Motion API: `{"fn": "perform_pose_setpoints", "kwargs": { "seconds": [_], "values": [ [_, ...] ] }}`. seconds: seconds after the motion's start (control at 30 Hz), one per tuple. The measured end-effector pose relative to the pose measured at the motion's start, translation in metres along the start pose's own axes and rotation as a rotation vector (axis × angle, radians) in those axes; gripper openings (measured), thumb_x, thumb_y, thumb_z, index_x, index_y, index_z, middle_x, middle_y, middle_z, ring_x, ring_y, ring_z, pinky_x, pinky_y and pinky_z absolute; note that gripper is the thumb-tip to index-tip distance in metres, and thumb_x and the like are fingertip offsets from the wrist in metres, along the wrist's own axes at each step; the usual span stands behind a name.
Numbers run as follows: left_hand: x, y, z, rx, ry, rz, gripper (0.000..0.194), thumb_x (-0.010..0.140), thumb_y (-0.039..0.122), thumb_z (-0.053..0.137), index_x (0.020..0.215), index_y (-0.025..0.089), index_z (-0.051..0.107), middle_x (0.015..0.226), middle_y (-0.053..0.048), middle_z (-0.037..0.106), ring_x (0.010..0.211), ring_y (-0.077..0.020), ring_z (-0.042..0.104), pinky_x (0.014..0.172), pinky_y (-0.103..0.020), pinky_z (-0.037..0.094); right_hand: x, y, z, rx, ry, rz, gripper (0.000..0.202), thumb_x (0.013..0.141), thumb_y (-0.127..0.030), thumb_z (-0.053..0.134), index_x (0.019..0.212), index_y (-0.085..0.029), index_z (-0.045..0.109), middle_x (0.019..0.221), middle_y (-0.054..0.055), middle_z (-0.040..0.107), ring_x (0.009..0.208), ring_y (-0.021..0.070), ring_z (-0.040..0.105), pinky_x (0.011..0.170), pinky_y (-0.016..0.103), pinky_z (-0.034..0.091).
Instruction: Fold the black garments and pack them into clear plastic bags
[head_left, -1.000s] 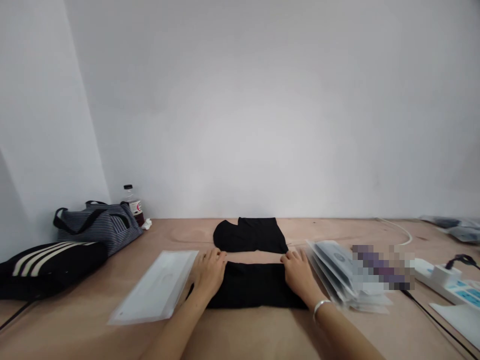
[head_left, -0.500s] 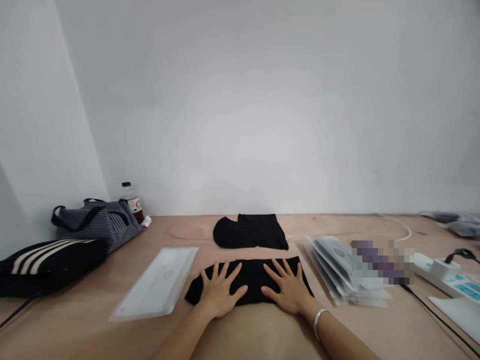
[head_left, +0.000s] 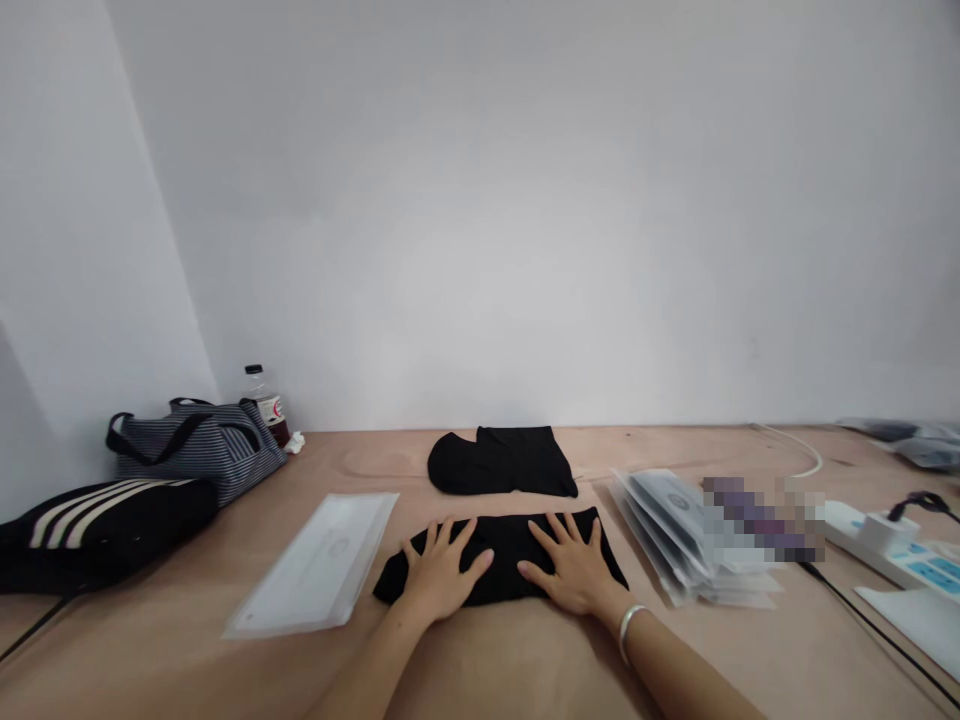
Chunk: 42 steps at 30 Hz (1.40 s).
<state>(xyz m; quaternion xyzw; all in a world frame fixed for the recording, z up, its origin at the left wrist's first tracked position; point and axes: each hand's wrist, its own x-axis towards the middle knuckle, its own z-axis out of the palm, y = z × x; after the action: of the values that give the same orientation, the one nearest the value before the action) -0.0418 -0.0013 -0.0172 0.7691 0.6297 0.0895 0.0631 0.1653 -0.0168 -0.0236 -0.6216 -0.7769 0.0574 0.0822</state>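
Two bare hands press down on a black cloth [head_left: 506,560] at a wooden table [head_left: 487,670], fingers fanned wide and thumbs pointing toward each other. The left hand [head_left: 442,578] covers part of the cloth near its rounded end, while the right hand [head_left: 576,568], a silver bracelet [head_left: 626,635] at its wrist, lies nearer the straight-edged end. Neither appears to pinch the fabric; both palms face down, with the middle of the cloth visible between them.

The cloth lies broadly flat and lengthwise across the table, directly in front of the person. The flattening looks largely done, though the parts beneath the hands cannot be checked. Just beyond it, toward the wall [head_left: 480,250], a second black piece [head_left: 510,462] lies flat on its own, its rounded end to the left and a notch in its far edge. The two pieces are apart, neither stacked nor joined, and both are outside the pale plastic sleeves.

One sleeve [head_left: 319,565] lies flat to the left of the near cloth, its printed mark facing up. A fanned pile of sleeves [head_left: 664,520] rests to the right. Whether those in the pile hold anything cannot be told. As things lie, the near cloth is laid out but unpacked, the far piece likewise, and the single sleeve is untouched by either hand.
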Motion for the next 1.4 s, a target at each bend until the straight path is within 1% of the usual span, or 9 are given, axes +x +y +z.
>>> {"fn": "perform_pose_setpoints", "kwargs": {
  "seconds": [0.13, 0.3, 0.43, 0.6, 0.77, 0.93, 1.07, 1.17, 1.4],
  "values": [
    [0.004, -0.013, -0.004, -0.007, 0.128, -0.005, 0.044, 0.086, 0.040, 0.032, 0.123, 0.020, 0.045, 0.130, -0.012, 0.041, 0.121, -0.0283, 0.033, 0.095, -0.048, 0.025, 0.007, -0.035, 0.005, 0.037, 0.098, -0.139, 0.054, 0.087, -0.050, 0.018, 0.130, -0.020, 0.034, 0.138, 0.008, 0.027, 0.127, 0.0262, 0.015, 0.099, 0.054, -0.002],
    [0.003, -0.032, -0.006, -0.038, 0.150, -0.010, 0.043, 0.081, 0.037, 0.040, 0.118, 0.016, 0.048, 0.119, -0.012, 0.051, 0.109, -0.0242, 0.047, 0.089, -0.035, 0.035, 0.021, -0.068, 0.018, 0.130, 0.031, -0.203, 0.056, 0.089, -0.043, 0.015, 0.133, -0.011, 0.025, 0.139, 0.010, 0.022, 0.128, 0.0221, 0.013, 0.102, 0.047, 0.006],
    [0.002, -0.036, -0.009, -0.023, 0.150, -0.062, 0.047, 0.079, 0.039, 0.043, 0.118, 0.013, 0.048, 0.113, -0.014, 0.055, 0.105, -0.0262, 0.050, 0.087, -0.035, 0.037, 0.026, -0.070, 0.025, 0.135, -0.013, -0.162, 0.059, 0.088, -0.043, 0.014, 0.134, -0.007, 0.023, 0.140, 0.011, 0.019, 0.129, 0.0217, 0.010, 0.102, 0.045, 0.006],
    [-0.005, -0.039, -0.028, -0.113, -0.004, -0.194, 0.062, 0.069, 0.039, 0.054, 0.121, 0.009, 0.042, 0.117, -0.019, 0.052, 0.106, -0.0290, 0.050, 0.085, -0.035, 0.039, 0.025, -0.068, 0.026, 0.132, -0.005, -0.163, 0.059, 0.088, -0.044, 0.013, 0.133, -0.007, 0.024, 0.140, 0.011, 0.020, 0.128, 0.0214, 0.011, 0.103, 0.042, 0.007],
    [-0.011, -0.056, -0.041, -0.319, -0.083, -0.179, 0.051, 0.052, 0.024, 0.064, 0.100, 0.016, 0.054, 0.095, -0.009, 0.066, 0.088, -0.0272, 0.060, 0.074, -0.031, 0.044, 0.025, -0.068, 0.024, 0.134, -0.007, -0.161, 0.057, 0.089, -0.041, 0.014, 0.133, -0.006, 0.025, 0.139, 0.012, 0.020, 0.128, 0.0208, 0.012, 0.103, 0.041, 0.008],
    [-0.006, -0.065, -0.041, -0.749, -0.010, -0.149, 0.048, 0.055, 0.010, 0.054, 0.102, 0.018, 0.049, 0.081, -0.001, 0.067, 0.077, -0.0207, 0.063, 0.064, -0.027, 0.048, 0.025, -0.069, 0.026, 0.132, 0.011, -0.142, 0.054, 0.088, -0.035, 0.018, 0.132, -0.006, 0.027, 0.140, 0.013, 0.018, 0.129, 0.0215, 0.010, 0.103, 0.041, 0.009],
    [0.000, -0.050, -0.039, -1.155, 0.235, -0.308, 0.054, 0.060, 0.005, 0.057, 0.110, 0.016, 0.042, 0.085, -0.004, 0.066, 0.075, -0.0177, 0.064, 0.065, -0.027, 0.050, 0.026, -0.070, 0.026, 0.153, 0.035, -0.139, 0.053, 0.088, -0.034, 0.021, 0.131, -0.005, 0.029, 0.139, 0.015, 0.022, 0.128, 0.0232, 0.013, 0.103, 0.041, 0.010],
    [0.004, -0.029, -0.031, -1.377, 0.270, -0.317, 0.033, 0.068, 0.010, 0.058, 0.100, 0.014, 0.052, 0.090, -0.007, 0.067, 0.083, -0.0193, 0.063, 0.072, -0.028, 0.050, 0.026, -0.061, 0.020, 0.205, 0.066, -0.137, 0.051, 0.085, -0.033, 0.030, 0.129, -0.006, 0.034, 0.137, 0.013, 0.027, 0.127, 0.0221, 0.019, 0.103, 0.035, 0.016],
    [0.018, 0.032, -0.005, -0.886, 0.370, 0.021, 0.024, 0.074, 0.025, 0.053, 0.094, 0.016, 0.062, 0.098, -0.007, 0.066, 0.095, -0.0225, 0.058, 0.087, -0.037, 0.043, 0.012, -0.004, 0.001, 0.054, 0.162, -0.016, 0.041, 0.084, -0.019, 0.029, 0.118, -0.011, 0.050, 0.131, 0.011, 0.038, 0.123, 0.0224, 0.028, 0.101, 0.036, 0.019]
  ]
}}
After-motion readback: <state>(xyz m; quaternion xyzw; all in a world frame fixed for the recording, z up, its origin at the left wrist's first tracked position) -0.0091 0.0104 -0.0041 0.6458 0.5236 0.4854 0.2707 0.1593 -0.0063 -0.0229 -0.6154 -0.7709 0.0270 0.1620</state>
